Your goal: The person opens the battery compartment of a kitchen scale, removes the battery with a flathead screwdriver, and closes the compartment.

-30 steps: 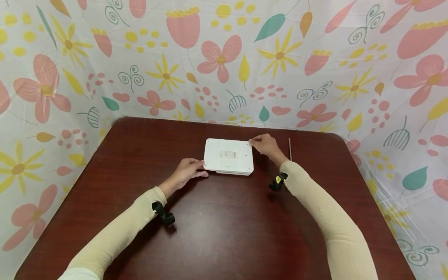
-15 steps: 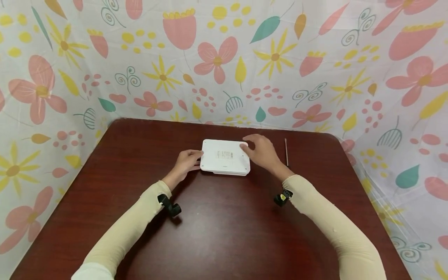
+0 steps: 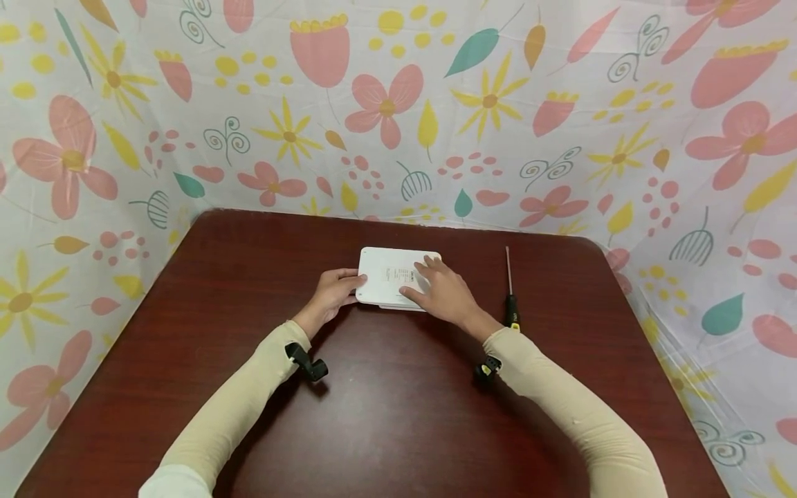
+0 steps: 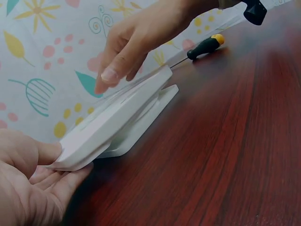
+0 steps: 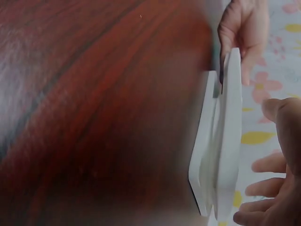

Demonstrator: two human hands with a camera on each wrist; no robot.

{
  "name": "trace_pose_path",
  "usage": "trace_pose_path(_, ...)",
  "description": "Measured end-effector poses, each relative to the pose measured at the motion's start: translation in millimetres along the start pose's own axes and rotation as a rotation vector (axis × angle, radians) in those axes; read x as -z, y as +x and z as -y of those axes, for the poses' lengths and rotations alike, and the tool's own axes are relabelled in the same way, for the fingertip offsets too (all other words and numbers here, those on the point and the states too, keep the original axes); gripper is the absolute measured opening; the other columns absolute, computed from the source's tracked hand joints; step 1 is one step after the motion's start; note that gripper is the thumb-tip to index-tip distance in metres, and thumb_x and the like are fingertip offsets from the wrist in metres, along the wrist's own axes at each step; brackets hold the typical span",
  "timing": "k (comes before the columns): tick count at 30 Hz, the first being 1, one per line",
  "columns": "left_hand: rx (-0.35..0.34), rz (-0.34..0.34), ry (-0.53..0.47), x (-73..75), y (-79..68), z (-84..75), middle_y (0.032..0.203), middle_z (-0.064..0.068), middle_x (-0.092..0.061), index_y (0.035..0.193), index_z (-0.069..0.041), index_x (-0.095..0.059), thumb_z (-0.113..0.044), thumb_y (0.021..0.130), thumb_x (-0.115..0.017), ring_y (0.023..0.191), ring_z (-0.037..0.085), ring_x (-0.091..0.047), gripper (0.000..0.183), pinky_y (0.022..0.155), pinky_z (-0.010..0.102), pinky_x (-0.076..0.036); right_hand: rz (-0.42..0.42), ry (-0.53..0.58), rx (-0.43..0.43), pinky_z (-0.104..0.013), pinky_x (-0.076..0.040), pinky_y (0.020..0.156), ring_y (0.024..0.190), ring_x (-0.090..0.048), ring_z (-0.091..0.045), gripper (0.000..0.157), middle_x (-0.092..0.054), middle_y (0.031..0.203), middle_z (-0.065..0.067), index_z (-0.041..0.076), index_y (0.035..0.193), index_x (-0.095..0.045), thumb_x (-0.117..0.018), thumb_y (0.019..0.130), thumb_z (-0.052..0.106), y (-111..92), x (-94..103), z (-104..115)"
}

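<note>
My left hand (image 3: 330, 294) pinches the left edge of the white device (image 3: 380, 270), near the middle of the table's (image 3: 373, 415) far edge, with broad room toward me. The screwdriver (image 3: 512, 308) lies toward the right edge (handle nearest me). My right hand (image 3: 447, 294), fingers spread, now hovers over the device's face, not its far-right corner as before.

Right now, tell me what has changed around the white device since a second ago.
The right grip has come off the far right corner of the white device and moved left and nearer the person, now hovering above its face. More of the screwdriver shows. The left grip keeps holding the device's left edge; the screwdriver lies where it was.
</note>
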State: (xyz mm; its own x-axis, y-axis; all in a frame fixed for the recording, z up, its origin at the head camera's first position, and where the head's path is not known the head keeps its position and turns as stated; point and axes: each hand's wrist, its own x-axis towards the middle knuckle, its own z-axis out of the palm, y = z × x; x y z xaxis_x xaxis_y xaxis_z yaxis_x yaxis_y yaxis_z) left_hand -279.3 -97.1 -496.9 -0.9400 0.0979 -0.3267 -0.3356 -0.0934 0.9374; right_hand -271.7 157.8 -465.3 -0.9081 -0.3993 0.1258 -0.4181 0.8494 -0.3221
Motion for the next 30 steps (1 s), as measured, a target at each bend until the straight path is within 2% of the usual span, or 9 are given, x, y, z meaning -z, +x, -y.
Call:
trace_pose_path(7, 0.005, 0.009, -0.023, 2.3, 2.3, 1.5, 0.134, 0.026, -0.062, 0.141, 0.008, -0.054, -0.009, 0.100, -0.068, 0.095, 0.018, -0.069, 0.046, 0.080, 0.030, -0.061, 0.046, -0.088, -0.020, -0.057, -0.054, 0.096, 0.135, -0.052, -0.042, 0.078, -0.052, 0.147, -0.028, 0.000, 0.139, -0.063, -0.061, 0.095, 0.064, 2.6, -4.5, 4.3)
trace_pose_path(14, 0.003, 0.010, -0.034, 1.9, 3.2, 0.1, 0.130, 0.025, -0.064, 0.139, 0.008, -0.055, -0.008, 0.099, -0.068, 0.091, 0.017, -0.069, 0.045, 0.079, 0.029, -0.061, 0.078, -0.208, 0.010, -0.052, -0.061, 0.078, 0.107, -0.067, -0.041, 0.081, -0.061, 0.136, -0.026, 0.001, 0.133, -0.067, -0.065, 0.090, 0.069, 7.4, -0.9, 7.4)
trace_pose_path(18, 0.002, 0.004, -0.029, 1.7, 4.0, -0.4, 0.128, 0.024, -0.064, 0.139, 0.008, -0.056, -0.008, 0.099, -0.068, 0.089, 0.017, -0.070, 0.044, 0.078, 0.030, -0.062, 0.084, -0.231, 0.018, -0.048, -0.060, 0.068, 0.084, -0.068, -0.036, 0.076, -0.066, 0.119, -0.023, 0.002, 0.119, -0.072, -0.067, 0.087, 0.071, 10.4, 1.4, 8.1)
trace_pose_path(22, 0.007, 0.002, -0.021, 1.3, 4.1, -0.5, 0.129, 0.025, -0.064, 0.139, 0.008, -0.056, -0.008, 0.099, -0.068, 0.090, 0.017, -0.070, 0.044, 0.078, 0.029, -0.062, 0.091, -0.242, 0.026, -0.042, -0.054, 0.057, 0.066, -0.059, -0.027, 0.066, -0.065, 0.097, -0.016, 0.005, 0.102, -0.072, -0.070, 0.086, 0.069, 12.6, 3.4, 8.7)
trace_pose_path(26, 0.005, 0.007, -0.023, 1.0, 4.2, -0.4, 0.129, 0.025, -0.064, 0.138, 0.008, -0.056, -0.008, 0.099, -0.068, 0.090, 0.016, -0.069, 0.044, 0.078, 0.029, -0.062, 0.087, -0.275, 0.057, -0.042, -0.054, 0.055, 0.063, -0.057, -0.025, 0.063, -0.063, 0.090, -0.014, 0.006, 0.096, -0.072, -0.068, 0.087, 0.069, 13.2, 3.0, 8.7)
trace_pose_path(30, 0.000, 0.008, -0.023, 1.4, 4.3, 0.2, 0.129, 0.025, -0.064, 0.138, 0.009, -0.056, -0.007, 0.099, -0.068, 0.089, 0.016, -0.070, 0.043, 0.078, 0.029, -0.062, 0.076, -0.321, 0.112, -0.045, -0.057, 0.058, 0.071, -0.062, -0.032, 0.065, -0.065, 0.095, -0.018, 0.003, 0.099, -0.071, -0.064, 0.091, 0.067, 12.2, 0.4, 7.9)
